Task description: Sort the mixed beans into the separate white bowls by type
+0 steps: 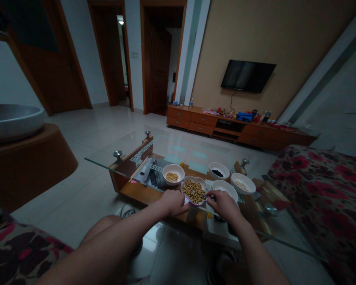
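A purple-rimmed dish point(194, 191) full of mixed beans sits near the front edge of a glass coffee table point(112, 168). My left hand point(172, 202) is curled against the dish's left rim, gripping it. My right hand point(224, 203) is closed in a pinch at the dish's right edge, holding a thin tool whose tip reaches into the beans; I cannot make it out. Behind the dish stand white bowls: one with yellow beans point(173, 174), one with black beans point(219, 170), one with pale beans point(243, 183), and one point(224, 187) close to my right hand.
Papers and a rolled sheet point(148, 168) lie on the table's lower wooden shelf. A floral sofa point(323, 198) stands to the right, a round wooden stand with a metal basin point(12, 120) to the left. A TV cabinet point(234, 128) lines the far wall.
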The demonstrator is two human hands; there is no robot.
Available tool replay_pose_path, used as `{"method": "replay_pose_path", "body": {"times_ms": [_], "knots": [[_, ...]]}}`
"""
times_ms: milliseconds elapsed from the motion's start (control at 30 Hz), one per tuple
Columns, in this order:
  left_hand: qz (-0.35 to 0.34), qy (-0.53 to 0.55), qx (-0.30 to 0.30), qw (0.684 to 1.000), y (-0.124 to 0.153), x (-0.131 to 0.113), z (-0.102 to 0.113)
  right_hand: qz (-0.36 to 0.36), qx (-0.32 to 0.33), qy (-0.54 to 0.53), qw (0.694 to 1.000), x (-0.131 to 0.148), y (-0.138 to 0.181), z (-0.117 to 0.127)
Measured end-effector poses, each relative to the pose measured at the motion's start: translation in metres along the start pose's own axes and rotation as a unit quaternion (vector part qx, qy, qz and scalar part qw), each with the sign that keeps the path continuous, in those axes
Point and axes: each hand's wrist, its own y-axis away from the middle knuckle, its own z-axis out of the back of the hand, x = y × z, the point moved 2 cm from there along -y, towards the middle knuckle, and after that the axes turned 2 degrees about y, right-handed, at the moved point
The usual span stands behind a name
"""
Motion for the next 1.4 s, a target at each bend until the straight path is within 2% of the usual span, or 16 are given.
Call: {"method": "replay_pose_path", "body": {"times_ms": [1000, 1400], "knots": [[-0.005, 0.003, 0.001, 1.000, 0.0003, -0.0003, 0.0014, 0.024, -0.002, -0.004, 1.000, 0.0026, 0.0007, 0.0018], [-0.004, -0.002, 0.005, 1.000, 0.0009, 0.0003, 0.0004, 0.009, 0.009, 0.019, 1.000, 0.0031, 0.0006, -0.0006]]}}
